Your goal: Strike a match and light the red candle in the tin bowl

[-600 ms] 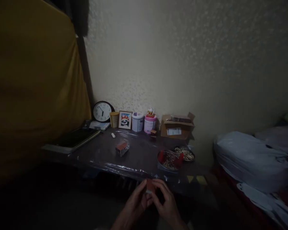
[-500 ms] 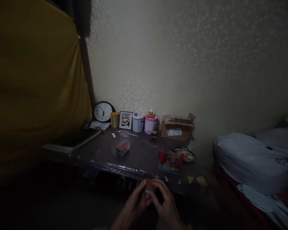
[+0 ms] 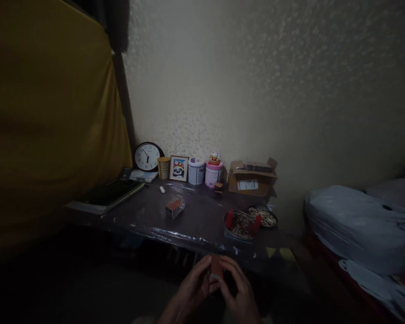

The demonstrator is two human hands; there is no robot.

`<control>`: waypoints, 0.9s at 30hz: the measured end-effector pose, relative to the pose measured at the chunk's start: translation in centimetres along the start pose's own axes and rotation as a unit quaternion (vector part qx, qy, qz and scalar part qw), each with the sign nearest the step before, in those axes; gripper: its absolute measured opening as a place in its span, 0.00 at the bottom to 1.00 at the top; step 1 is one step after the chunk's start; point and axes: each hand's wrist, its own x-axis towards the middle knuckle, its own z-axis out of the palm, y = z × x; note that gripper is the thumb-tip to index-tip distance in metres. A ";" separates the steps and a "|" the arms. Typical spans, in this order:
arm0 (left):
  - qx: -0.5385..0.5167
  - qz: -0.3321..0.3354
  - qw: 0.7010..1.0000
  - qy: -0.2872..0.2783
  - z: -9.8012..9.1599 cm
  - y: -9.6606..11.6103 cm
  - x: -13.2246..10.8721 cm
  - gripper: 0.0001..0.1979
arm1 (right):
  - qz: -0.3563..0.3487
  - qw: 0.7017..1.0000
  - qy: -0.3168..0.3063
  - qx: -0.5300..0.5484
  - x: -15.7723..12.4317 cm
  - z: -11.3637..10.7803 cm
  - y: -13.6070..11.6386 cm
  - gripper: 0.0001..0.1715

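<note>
Between my two hands, in front of the table's near edge, is a small reddish-brown matchbox (image 3: 216, 267). My left hand (image 3: 195, 280) grips it from the left with thumb and fingers. From the right, the bent fingers and thumb of my right hand (image 3: 238, 284) hold its other side. The matchbox is tilted, with a pale edge towards me. Beyond the hands on the table lies a clear-wrapped pack of matchboxes (image 3: 174, 207). To its right stand a round tin (image 3: 240, 226) with small sticks and red pieces, and a dish of pale matchsticks (image 3: 262, 217).
A plastic-covered dark table (image 3: 202, 211) spans the middle. Along the wall stand a clock (image 3: 147, 156), a yellow cup (image 3: 164, 168), a framed panda picture (image 3: 179, 168), a white tub (image 3: 196, 172), a pink tub (image 3: 213, 174) and a cardboard box (image 3: 251, 179). White bags (image 3: 351, 229) lie right.
Both hands have shifted slightly right and down in view with the matchbox, which now shows more of its brown face. The table scene moved a little right with the camera.
</note>
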 end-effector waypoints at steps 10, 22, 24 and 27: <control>0.004 -0.011 1.000 -0.003 0.6 0.2 -0.3 0.09 | 0.003 1.000 -0.006 -0.001 -0.1 -0.2 0.3 0.14; 0.000 0.003 1.000 -0.012 0.7 -0.1 -0.4 0.10 | -0.003 1.000 -0.019 -0.018 -0.2 -0.6 0.3 0.17; -0.002 0.005 1.000 -0.006 0.5 -0.2 -0.3 0.10 | -0.006 1.000 -0.014 -0.015 -0.2 -0.7 0.3 0.17; 0.003 0.001 1.000 -0.003 0.3 -0.2 -0.1 0.11 | -0.007 1.000 -0.014 -0.012 -0.1 -0.7 0.2 0.17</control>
